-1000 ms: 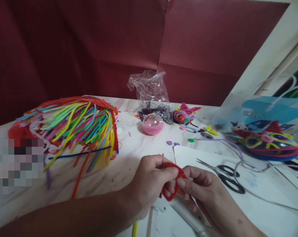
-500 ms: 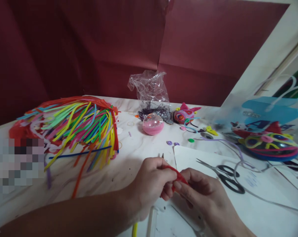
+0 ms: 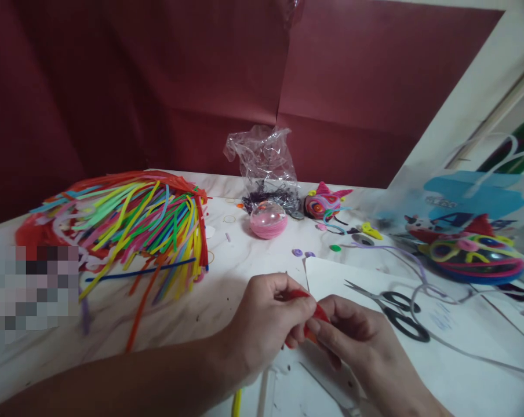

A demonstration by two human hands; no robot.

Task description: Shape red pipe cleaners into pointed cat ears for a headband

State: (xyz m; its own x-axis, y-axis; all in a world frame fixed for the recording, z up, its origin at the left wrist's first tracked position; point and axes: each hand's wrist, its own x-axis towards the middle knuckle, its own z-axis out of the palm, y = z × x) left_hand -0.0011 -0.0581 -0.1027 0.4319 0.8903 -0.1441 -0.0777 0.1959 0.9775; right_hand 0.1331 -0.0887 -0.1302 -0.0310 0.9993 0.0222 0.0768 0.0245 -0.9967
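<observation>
Strip point(image 3: 321, 313), red, pinched by fingertips of left hand point(image 3: 266, 324) and right hand point(image 3: 355, 341), held between them. Scissors point(image 3: 381, 297), 1 pair, laid right of hands; ball point(image 3: 268, 228), pink, set beyond; pipe cleaners point(image 3: 157, 217) heaped left.

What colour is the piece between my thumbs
The piece is red, best seen in the head view.

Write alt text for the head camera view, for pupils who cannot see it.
The left hand and right hand pinch a small red piece above a marbled table. A heap of colourful strips lies at left; a clear-and-pink ball sits beyond the hands, and black-handled scissors lie on white paper at right.
</observation>
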